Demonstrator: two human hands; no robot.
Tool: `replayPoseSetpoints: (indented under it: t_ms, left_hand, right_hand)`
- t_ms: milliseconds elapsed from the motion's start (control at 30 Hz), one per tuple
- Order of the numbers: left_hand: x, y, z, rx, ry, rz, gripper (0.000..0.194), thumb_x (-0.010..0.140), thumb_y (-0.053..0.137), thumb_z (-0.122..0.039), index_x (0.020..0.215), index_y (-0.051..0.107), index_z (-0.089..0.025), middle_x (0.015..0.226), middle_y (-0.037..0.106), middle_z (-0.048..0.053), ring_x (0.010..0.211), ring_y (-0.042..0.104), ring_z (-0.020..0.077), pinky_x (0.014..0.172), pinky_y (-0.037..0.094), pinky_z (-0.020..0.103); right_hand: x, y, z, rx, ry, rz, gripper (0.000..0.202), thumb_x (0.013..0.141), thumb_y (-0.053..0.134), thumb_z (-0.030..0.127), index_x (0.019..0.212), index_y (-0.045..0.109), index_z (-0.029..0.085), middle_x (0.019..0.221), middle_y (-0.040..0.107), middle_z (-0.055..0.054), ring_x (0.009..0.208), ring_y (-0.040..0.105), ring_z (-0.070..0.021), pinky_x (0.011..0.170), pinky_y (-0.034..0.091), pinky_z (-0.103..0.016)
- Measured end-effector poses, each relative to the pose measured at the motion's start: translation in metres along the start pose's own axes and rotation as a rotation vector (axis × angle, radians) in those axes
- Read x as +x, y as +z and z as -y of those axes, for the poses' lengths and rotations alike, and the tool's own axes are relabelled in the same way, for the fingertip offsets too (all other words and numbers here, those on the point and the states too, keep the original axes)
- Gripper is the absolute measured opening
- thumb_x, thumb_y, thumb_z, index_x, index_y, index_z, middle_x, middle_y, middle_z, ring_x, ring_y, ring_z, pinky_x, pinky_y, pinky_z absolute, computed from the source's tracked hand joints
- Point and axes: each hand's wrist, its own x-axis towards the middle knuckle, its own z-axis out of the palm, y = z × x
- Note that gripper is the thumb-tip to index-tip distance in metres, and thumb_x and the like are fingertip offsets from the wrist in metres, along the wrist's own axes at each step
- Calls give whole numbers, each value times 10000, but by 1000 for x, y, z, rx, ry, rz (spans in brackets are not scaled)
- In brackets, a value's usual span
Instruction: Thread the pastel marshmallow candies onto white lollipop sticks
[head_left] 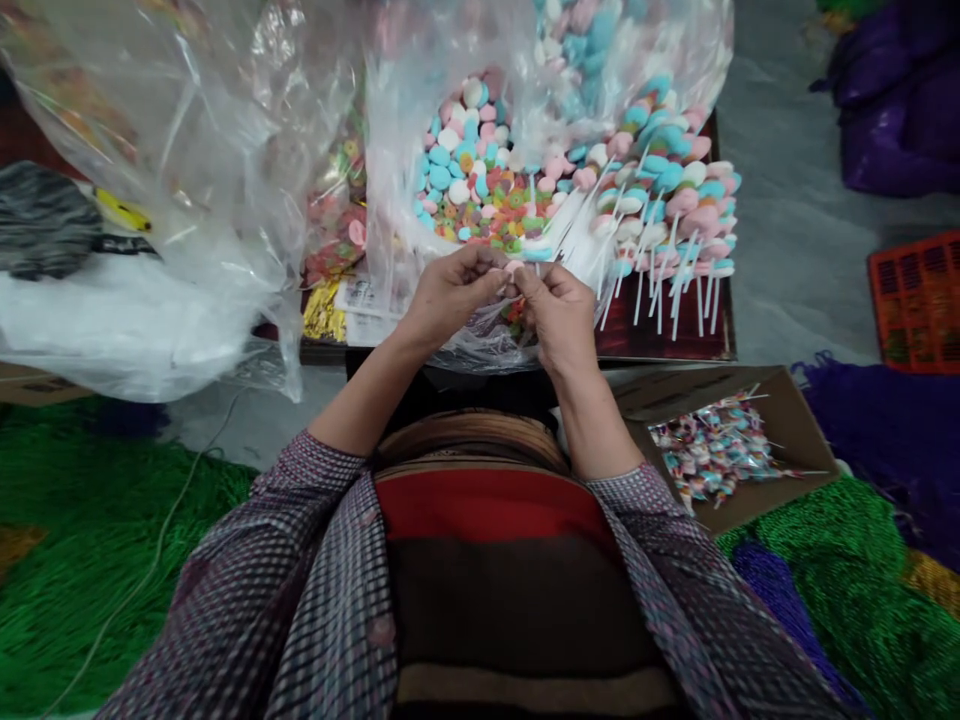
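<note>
Your left hand [457,292] and your right hand [564,308] are close together in front of you, with the fingers bent in. Between your fingertips you pinch a small pink sweet [514,268]. It is just on the near side of the big pile. I cannot tell if a stick is in it, because your fingers hide most of it.

A lot looks done. On the right side of the table [667,346] is a big heap of sweets on sticks [679,195], pink, white and blue, and many of the sticks poke out toward you. Down by your right arm, a cardboard box [799,425] holds lots of shiny wrapped sweets [716,450], so those look the most finished.

A lot looks left too. Past your hands, the loose sweets [450,150] lie in a pile inside clear plastic [386,215], with little fruit rings [514,205] on the near side. Thin white sticks [577,225] lie near your right hand. They seem bare, but it is blurry there. The one you hold does not look done yet
</note>
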Motion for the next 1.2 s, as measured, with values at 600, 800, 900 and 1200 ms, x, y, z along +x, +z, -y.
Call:
replayPoseSetpoints:
  t_ms: [600,800,900,1200]
  left_hand:
    - [-13,7,24,15,67,28,151,850,813,-400,893,802,-255,938,783,-18,942,678,142,877,524,249]
    - [-7,3,19,-89,-23,-48,154,892,766,-386,888,777,-232,820,761,15,842,714,148,756,551,255]
    - [-4,-3,16,-150,-64,-72,162,886,776,-370,883,743,-211,822,753,13,795,721,129,737,559,243]
    - [1,-11,22,-240,-111,61,268,962,698,-443,928,706,-178,890,769,31,810,737,121,778,604,261]
  right_hand:
    - [-4,2,-9,-3,-81,-29,394,914,646,622,851,626,234,776,611,11,697,559,-125,636,490,-260]
    - [-17,-8,3,1,-29,56,428,960,574,646,862,647,236,717,602,18,546,459,-94,516,396,-241]
    - [-35,-19,12,10,45,152,421,975,567,628,884,665,229,635,596,47,458,402,-70,465,329,-229]
    - [-65,-34,14,-156,46,286,406,982,586,538,887,762,185,453,485,85,439,405,-71,531,335,-236]
